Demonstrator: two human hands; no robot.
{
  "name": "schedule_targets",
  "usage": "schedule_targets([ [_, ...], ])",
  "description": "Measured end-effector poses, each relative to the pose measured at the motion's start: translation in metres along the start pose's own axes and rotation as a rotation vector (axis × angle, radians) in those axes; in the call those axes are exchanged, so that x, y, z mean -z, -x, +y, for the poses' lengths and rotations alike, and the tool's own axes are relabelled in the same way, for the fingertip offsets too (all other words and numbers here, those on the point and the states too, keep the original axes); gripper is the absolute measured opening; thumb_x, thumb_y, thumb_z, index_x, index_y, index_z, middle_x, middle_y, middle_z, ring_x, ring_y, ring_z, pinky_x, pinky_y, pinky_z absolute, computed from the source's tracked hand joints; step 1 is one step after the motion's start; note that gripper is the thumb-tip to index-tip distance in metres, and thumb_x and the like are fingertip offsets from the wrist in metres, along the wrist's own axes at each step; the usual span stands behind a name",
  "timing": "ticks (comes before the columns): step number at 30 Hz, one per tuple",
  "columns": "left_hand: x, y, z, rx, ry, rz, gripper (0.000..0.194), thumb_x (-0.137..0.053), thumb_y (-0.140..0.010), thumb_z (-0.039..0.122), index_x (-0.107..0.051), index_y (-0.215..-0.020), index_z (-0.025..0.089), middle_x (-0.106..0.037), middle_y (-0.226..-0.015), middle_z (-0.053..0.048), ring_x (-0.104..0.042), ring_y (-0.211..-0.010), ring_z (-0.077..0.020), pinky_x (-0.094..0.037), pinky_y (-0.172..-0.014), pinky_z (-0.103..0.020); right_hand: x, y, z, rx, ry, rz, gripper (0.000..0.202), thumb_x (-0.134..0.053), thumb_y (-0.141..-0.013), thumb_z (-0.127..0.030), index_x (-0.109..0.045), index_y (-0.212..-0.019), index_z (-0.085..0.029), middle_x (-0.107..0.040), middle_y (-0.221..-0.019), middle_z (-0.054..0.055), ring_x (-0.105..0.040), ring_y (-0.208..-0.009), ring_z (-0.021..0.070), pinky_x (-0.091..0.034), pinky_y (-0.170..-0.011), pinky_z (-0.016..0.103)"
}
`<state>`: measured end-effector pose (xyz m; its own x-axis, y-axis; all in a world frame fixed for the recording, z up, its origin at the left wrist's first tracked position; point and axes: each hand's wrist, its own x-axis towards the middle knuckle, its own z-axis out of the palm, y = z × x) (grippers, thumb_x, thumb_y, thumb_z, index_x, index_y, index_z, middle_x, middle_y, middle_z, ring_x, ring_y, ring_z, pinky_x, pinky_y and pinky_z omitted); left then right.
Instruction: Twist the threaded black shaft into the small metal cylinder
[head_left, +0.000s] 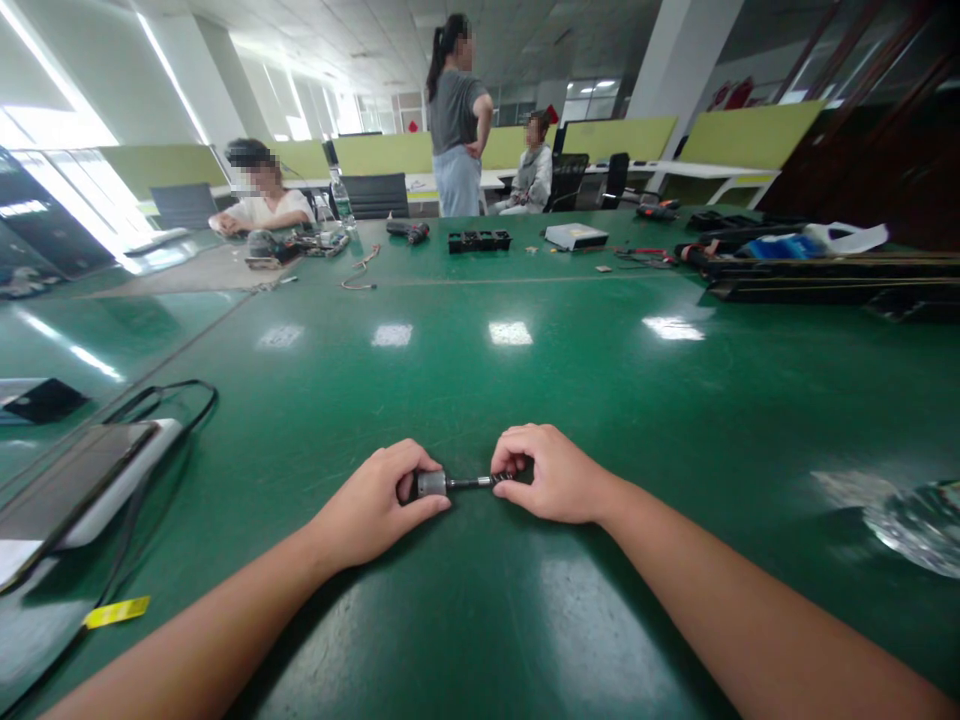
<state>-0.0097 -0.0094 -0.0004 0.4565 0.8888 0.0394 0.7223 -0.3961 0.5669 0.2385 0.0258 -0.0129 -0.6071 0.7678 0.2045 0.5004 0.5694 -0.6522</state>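
At the far left, on the green table, a box with dark and light sides, cut by the picture's edge. Nearer, a flat dark device on top of a white slab, with a black cable around its right side, and a yellow tag below. Farther back, a seated person in white, forearms on the table, near a clutter of small parts; then a clear bottle and a thin wire.

In the near middle, the left hand, thumb and fingers clamped on the grey cylinder of a rod-shaped metal piece. From this cylinder toward the right, a thin shaft, lying level and uncovered between both hands, well in front of the wearer. Not possible to tell if touching the table. Behind, a dark tool, a standing person and a black slotted part.

Next, the right hand, closed with thumb and fingertips on the dark spiral end of the same piece. Farther back, another seated person, a pale flat box and red and black wires. At right, long dark bars beside blue and white wrapping; nearer, a clear glass object, partly outside the view.
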Motion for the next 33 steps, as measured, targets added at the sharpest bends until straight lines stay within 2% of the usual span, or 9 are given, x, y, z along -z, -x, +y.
schedule_targets([
  [5,0.001,0.000,0.000,-0.005,0.019,0.005,0.022,-0.067,-0.087,0.037,-0.062,-0.098,0.019,-0.056,-0.082,0.000,-0.051,-0.070,-0.0156,-0.039,-0.066,-0.027,0.001,-0.001,0.000,0.006,-0.004,0.022,0.010,-0.074,-0.067,-0.012,-0.066,-0.071,-0.017,-0.059,-0.066,-0.002,-0.054,-0.063,0.0119,-0.039,-0.064,0.025],
  [15,0.000,0.000,0.000,-0.014,0.009,0.001,0.023,-0.067,-0.086,0.038,-0.063,-0.098,0.019,-0.057,-0.082,0.000,-0.051,-0.071,-0.0159,-0.039,-0.066,-0.027,-0.009,-0.002,0.000,0.052,0.005,0.049,0.009,-0.075,-0.073,-0.016,-0.069,-0.078,-0.019,-0.064,-0.073,-0.001,-0.058,-0.073,0.0136,-0.040,-0.075,0.030],
  [22,-0.002,0.000,-0.002,0.001,-0.007,0.005,0.024,-0.069,-0.084,0.038,-0.062,-0.099,0.019,-0.056,-0.079,0.001,-0.051,-0.069,-0.0160,-0.038,-0.064,-0.027,-0.015,-0.001,-0.006,0.068,-0.057,0.045,0.030,-0.071,-0.072,-0.008,-0.069,-0.100,-0.020,-0.068,-0.084,0.000,-0.061,-0.079,0.0143,-0.042,-0.080,0.031],
  [28,-0.001,0.000,0.000,-0.032,-0.015,0.005,0.028,-0.072,-0.081,0.039,-0.064,-0.100,0.020,-0.058,-0.082,0.000,-0.050,-0.071,-0.0158,-0.038,-0.066,-0.027,-0.018,0.000,-0.009,0.071,-0.069,0.044,0.027,-0.070,-0.077,-0.013,-0.068,-0.102,-0.022,-0.070,-0.085,-0.001,-0.062,-0.079,0.0141,-0.043,-0.081,0.032],
  [33,0.000,0.001,0.000,-0.034,-0.003,0.007,0.024,-0.058,-0.091,0.040,-0.064,-0.104,0.020,-0.058,-0.080,0.000,-0.050,-0.069,-0.0149,-0.039,-0.065,-0.027,-0.018,0.000,-0.009,0.074,-0.070,0.047,0.023,-0.069,-0.078,-0.013,-0.068,-0.100,-0.022,-0.070,-0.084,0.000,-0.062,-0.078,0.0140,-0.043,-0.080,0.032],
])
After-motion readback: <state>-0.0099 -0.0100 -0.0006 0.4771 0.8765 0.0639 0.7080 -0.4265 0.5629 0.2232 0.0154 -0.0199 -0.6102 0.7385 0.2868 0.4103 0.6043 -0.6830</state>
